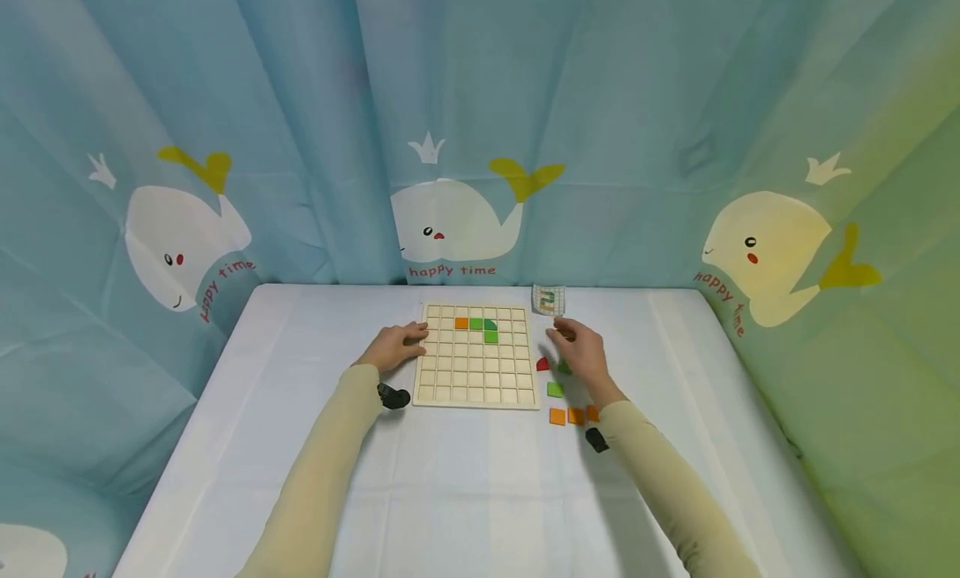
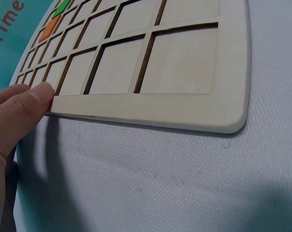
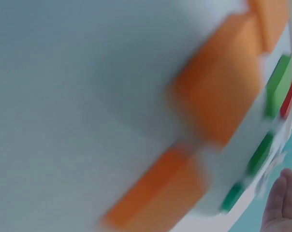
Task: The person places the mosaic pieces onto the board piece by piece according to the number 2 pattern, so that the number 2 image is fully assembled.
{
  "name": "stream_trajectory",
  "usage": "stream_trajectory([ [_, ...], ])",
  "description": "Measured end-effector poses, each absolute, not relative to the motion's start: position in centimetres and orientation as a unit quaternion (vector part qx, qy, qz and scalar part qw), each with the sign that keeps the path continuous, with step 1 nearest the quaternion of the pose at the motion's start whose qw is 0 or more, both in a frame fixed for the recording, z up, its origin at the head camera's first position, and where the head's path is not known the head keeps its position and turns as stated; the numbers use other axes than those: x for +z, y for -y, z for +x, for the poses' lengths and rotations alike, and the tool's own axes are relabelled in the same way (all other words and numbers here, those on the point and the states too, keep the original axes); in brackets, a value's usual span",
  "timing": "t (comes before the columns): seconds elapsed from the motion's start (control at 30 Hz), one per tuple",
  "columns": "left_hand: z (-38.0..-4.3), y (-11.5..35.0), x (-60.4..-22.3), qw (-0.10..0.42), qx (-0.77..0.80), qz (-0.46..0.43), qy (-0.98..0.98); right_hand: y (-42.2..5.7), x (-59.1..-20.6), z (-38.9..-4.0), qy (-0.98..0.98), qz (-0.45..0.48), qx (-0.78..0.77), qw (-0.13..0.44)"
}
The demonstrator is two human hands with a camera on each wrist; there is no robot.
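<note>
Left hand (image 1: 393, 346): fingers straight, touching grid board (image 1: 476, 357) edge;
Right hand (image 1: 579, 349): relaxed, empty, above loose tiles (image 1: 556, 389) on counter (image 1: 465, 478)

A white cloth-covered table (image 1: 465, 486) was seen, enclosed on three sides by a blue curtain (image 1: 315, 103) printed with white whales and the words "happy time". A small printed card (image 1: 548, 299) was noted at the table's far edge, just beyond the curtain's foot.

The grid board (image 1: 476, 356) lies mid-table (image 1: 465, 495), loose tiles (image 1: 574, 415) to its right, a card (image 1: 548, 299) behind them.
</note>
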State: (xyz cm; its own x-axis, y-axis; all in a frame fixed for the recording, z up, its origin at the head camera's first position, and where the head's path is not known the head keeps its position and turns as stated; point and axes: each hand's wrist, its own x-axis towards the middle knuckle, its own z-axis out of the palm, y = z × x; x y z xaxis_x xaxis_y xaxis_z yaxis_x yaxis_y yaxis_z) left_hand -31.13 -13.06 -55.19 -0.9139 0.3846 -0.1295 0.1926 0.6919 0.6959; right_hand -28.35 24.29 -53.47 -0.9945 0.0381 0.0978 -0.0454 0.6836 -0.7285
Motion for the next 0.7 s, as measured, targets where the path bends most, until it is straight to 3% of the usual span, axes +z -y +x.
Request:
stream_trajectory([
  [0.17, -31.1, 13.1, -55.3, 0.13, 0.355, 0.16, -0.912, -27.3, -53.4, -26.7, 0.911, -0.033, 0.407, 0.053],
  [0.33, -31.0, 13.1, -54.9, 0.137, 0.35, 0.158, -0.913, -29.4, -53.7, -25.2, 0.92, -0.054, 0.387, 0.019],
  [0.7, -30.9, 13.1, -54.7, 0.14, 0.358, 0.158, -0.909, -30.9, -54.7, -23.3, 0.96, 0.007, 0.281, 0.008],
])
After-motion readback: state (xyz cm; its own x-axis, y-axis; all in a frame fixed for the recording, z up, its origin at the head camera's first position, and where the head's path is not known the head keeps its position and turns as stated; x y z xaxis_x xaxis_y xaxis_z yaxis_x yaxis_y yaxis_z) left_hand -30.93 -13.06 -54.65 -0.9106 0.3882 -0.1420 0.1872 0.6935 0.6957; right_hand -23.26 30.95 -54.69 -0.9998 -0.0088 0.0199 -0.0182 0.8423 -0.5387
